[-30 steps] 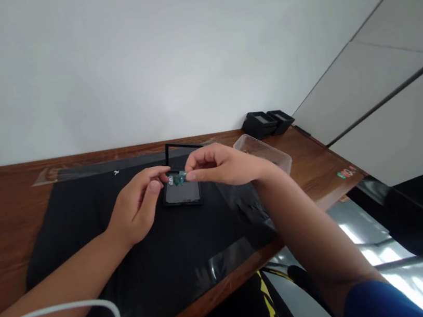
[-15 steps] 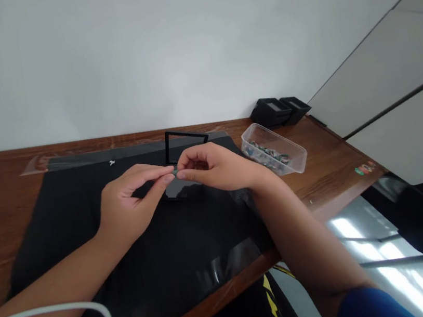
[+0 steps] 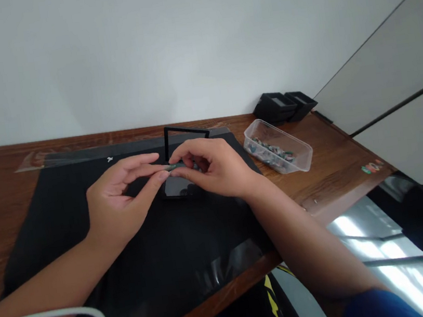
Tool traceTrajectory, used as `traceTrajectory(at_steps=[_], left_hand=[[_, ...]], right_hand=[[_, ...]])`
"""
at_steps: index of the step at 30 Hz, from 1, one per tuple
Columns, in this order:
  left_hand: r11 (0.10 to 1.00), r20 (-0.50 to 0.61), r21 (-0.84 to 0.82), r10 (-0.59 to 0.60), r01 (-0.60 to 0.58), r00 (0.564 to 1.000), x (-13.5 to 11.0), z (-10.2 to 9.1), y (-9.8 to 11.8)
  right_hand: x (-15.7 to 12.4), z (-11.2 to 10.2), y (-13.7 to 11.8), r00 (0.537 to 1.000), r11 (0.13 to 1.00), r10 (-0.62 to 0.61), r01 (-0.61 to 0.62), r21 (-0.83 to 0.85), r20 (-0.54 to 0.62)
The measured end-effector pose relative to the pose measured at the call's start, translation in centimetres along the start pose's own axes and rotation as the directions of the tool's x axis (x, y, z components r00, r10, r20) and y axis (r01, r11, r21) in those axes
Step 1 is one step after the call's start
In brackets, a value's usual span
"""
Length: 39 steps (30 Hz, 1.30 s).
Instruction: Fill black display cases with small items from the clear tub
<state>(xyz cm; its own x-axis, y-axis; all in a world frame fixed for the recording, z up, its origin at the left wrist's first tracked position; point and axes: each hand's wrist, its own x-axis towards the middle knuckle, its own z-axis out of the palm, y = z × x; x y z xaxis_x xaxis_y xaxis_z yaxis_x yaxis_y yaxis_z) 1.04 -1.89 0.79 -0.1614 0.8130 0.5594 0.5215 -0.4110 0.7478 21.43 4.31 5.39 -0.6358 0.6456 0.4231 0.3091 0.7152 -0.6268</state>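
Note:
Both hands meet above the middle of a black mat (image 3: 163,260). Between thumb and fingers, my left hand (image 3: 122,194) pinches a small greenish piece (image 3: 171,168), too small to identify. My right hand (image 3: 213,169) closes thumb and forefinger on the right end of that same piece. Just beneath and behind the fingers stands an open black case (image 3: 166,143) with a frame-like raised lid and a shiny grey surface in its base; my right hand hides part of it.
A clear plastic tub (image 3: 302,159) with many small green and silvery pieces stands to the right on the wooden table (image 3: 326,163). Two black boxes (image 3: 275,107) sit behind it by the wall. A white scrap (image 3: 110,159) lies on the mat, and a white cable (image 3: 60,312) crosses my left forearm.
My left hand's forefinger has lifted away from the others. The small piece shows more between the fingertips, and both hands have shifted slightly left. The view has turned a little.

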Motion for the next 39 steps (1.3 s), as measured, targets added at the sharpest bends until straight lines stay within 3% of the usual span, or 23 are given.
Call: traceTrajectory(at_steps=[8, 17, 28, 34, 39], left_hand=[[1.000, -0.013, 0.018, 0.026, -0.026, 1.000, 0.1, 0.0, 0.0], [0.990, -0.050, 0.073, 0.124, -0.120, 0.991, 0.3, -0.2, 0.5], [0.992, -0.002, -0.092, 0.086, -0.086, 0.996, 0.0, -0.1, 0.4], [0.971, -0.052, -0.100, 0.215, -0.219, 0.975, -0.1, 0.2, 0.1], [0.960, -0.083, -0.135, 0.237, -0.247, 0.968, -0.2, 0.3, -0.3]], right_hand=[[0.0, 0.8, 0.7, 1.000, 0.999, -0.004, 0.005, 0.038, -0.017], [0.1, 1.5, 0.8, 0.996, 0.965, 0.001, 0.022, 0.260, -0.090], [0.0, 1.7, 0.6, 0.995, 0.952, 0.024, 0.007, 0.306, -0.097], [0.0, 1.9, 0.8, 0.990, 0.913, 0.038, 0.021, 0.408, -0.137], [0.0, 1.9, 0.8, 0.988, 0.906, 0.034, 0.033, 0.423, -0.149]])
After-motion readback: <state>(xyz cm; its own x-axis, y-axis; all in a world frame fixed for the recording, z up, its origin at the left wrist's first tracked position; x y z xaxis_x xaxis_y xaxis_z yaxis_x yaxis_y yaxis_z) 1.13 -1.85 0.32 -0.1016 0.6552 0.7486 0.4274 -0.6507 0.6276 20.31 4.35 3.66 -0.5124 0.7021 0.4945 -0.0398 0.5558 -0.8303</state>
